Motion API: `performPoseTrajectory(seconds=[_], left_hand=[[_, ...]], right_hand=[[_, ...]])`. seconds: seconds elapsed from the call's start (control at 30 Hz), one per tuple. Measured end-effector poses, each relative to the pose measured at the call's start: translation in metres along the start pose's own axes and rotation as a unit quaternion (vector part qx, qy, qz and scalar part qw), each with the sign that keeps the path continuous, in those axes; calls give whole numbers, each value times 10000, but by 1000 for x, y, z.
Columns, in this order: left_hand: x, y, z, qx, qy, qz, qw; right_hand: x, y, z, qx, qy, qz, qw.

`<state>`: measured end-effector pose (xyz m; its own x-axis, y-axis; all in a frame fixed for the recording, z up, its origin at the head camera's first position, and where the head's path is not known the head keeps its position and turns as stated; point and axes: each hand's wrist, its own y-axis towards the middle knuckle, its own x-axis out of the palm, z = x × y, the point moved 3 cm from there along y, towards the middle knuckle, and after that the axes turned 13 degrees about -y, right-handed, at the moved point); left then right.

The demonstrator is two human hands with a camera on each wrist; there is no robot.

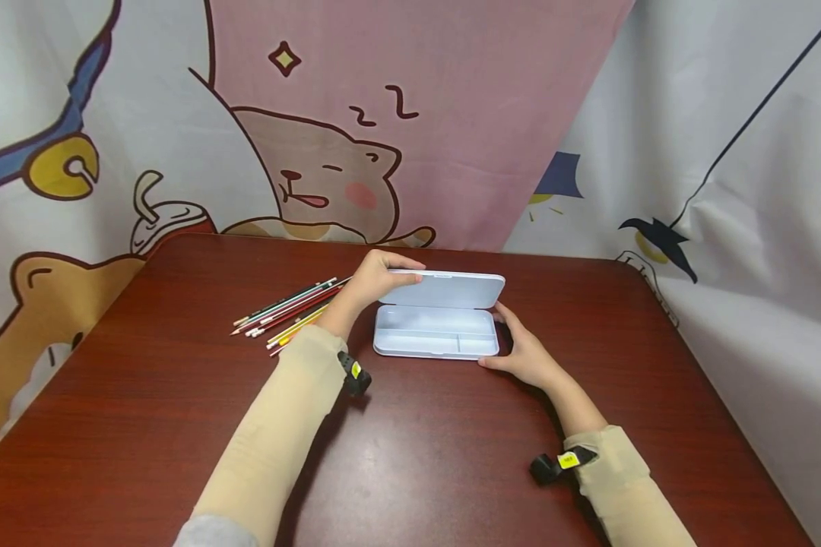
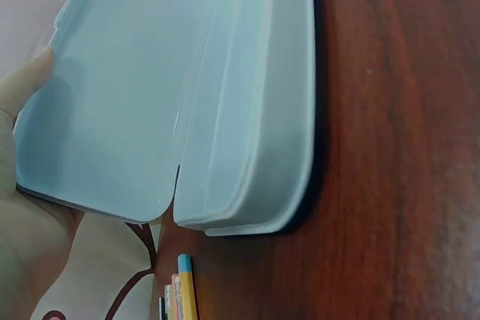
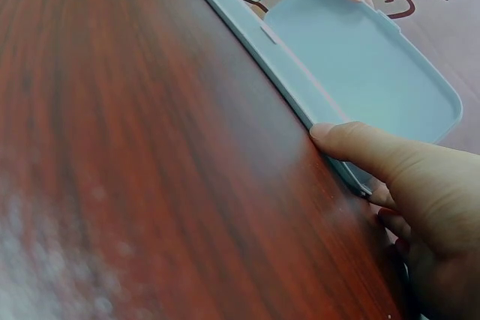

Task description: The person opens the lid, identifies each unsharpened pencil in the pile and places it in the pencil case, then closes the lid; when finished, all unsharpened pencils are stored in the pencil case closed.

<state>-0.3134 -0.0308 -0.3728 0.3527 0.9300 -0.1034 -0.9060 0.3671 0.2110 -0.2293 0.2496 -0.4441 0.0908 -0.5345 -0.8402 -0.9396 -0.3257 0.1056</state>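
A pale blue-white pencil case (image 1: 420, 343) lies on the table with its lid raised on the hinge along the far side. Inside the base are a long compartment and smaller divided ones, with nothing in them. My left hand (image 1: 375, 281) holds the left part of the lid (image 1: 454, 290) between thumb and fingers; the thumb (image 2: 30, 84) lies on its inner face. At the right end of the base, my right hand (image 1: 530, 357) grips it, thumb (image 3: 352, 140) at the near corner and fingers around the far side.
Several colored pencils (image 1: 294, 308) lie in a loose pile left of the case, partly behind the left forearm. The dark red-brown table (image 1: 397, 456) meets a cartoon-printed curtain (image 1: 465, 137) at the back. Each wrist wears a black camera.
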Motion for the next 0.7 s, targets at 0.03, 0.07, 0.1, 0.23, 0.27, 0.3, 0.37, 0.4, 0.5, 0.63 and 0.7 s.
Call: performPoseTrajectory(seconds=[0.03,0.07,0.1,0.23,0.27,0.3,0.37,0.4,0.5,0.63,0.7], left_hand=[[0,1,-1,-26,-27,42,10000],[0,3,-1,-36,-68,79,9999],[0,5,-2,-60,-82,130,9999],[-1,10,-3,-217,-145,281,9993],[-1,11,-4,-256,-147,292,9991],[-2,13,-4,-311,-155,305,9989],[-3,15,-5,-440,-185,331,9983],[-4,16,-6,-508,-184,347,9979],[-6,18,-7,-735,-161,367,9965],[-6,19,-7,-956,-100,340,9948],[-6,20,-7,-1008,-113,343,9942]], right_hand=[[0,0,0,-2,-2,2,10000],[0,0,0,1,-19,-6,10000],[0,0,0,1,-38,-15,10000],[-2,0,0,3,-73,-6,10000],[-2,0,-1,11,-68,4,10000],[-3,0,-1,3,-69,11,10000],[-3,0,-1,-21,-59,14,10000],[-3,1,-1,-42,-61,12,10000],[-2,1,-1,-88,-48,-12,9999],[-2,1,-2,-108,-23,-22,9999],[-3,1,-2,-132,-30,-21,9999]])
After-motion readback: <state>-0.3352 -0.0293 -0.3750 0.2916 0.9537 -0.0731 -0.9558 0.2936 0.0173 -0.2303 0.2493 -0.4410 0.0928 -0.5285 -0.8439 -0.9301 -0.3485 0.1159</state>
